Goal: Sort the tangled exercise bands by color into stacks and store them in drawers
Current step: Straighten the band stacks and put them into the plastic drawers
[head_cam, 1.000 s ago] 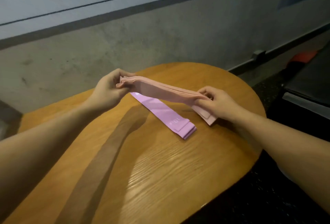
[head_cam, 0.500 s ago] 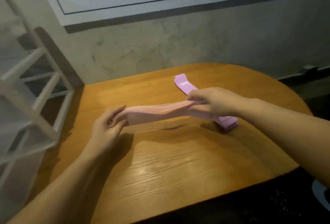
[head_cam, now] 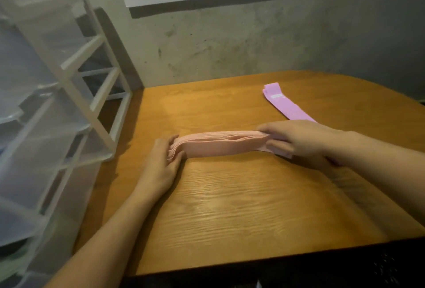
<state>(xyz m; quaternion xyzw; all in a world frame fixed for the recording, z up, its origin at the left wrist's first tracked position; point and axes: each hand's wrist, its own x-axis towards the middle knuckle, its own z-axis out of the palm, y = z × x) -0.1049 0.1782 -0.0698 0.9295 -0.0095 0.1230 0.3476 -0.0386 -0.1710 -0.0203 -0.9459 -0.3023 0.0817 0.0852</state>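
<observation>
A flat stack of pale pink fabric exercise bands [head_cam: 220,144] is held edge-on between two hands, low over the middle of the rounded wooden worktop [head_cam: 230,207]. The left hand [head_cam: 164,161] grips the stack's left end, its thumb on the near side and curled fingers on the far side, closed around the layered edges. The right hand [head_cam: 299,140] pinches the right end, fingers over the top and thumb underneath, with a short tail of band poking out beneath it. Farther back on the right, a folded lilac fabric exercise band [head_cam: 285,103] lies flat on the worktop, its near end hidden behind the right hand. A white-framed translucent plastic drawer unit [head_cam: 69,94] stands just left of the worktop.
</observation>
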